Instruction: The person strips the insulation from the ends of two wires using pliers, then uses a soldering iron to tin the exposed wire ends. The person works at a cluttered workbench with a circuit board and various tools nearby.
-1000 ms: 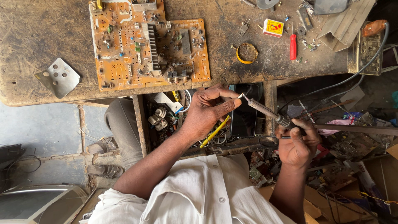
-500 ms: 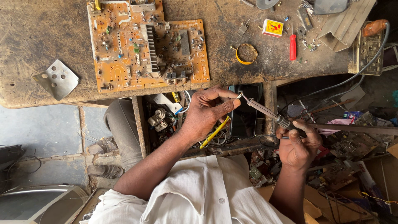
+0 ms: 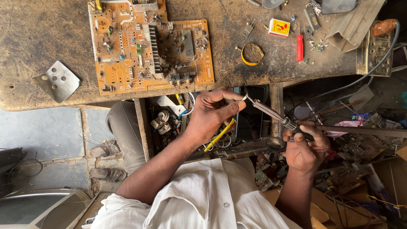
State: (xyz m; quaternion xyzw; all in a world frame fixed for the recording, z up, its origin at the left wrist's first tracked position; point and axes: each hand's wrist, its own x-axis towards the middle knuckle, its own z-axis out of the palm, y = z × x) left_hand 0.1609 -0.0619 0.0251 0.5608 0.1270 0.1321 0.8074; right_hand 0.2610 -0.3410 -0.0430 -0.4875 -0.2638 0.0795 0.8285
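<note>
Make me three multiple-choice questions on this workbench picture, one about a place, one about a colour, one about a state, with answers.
1. Where does the circuit board lie?
A. on the bench
B. on the floor
C. in the lap

2. What colour is the small screwdriver handle?
A. blue
B. red
C. green

3. How is the soldering iron held?
A. lying loose on the bench
B. gripped in the right hand, tip at the left hand
C. in both hands at the handle

Answers: 1 A, it rests flat on the bench. 2 B, the handle is red. 3 B, the right hand grips the handle and the tip meets the left fingers.
</note>
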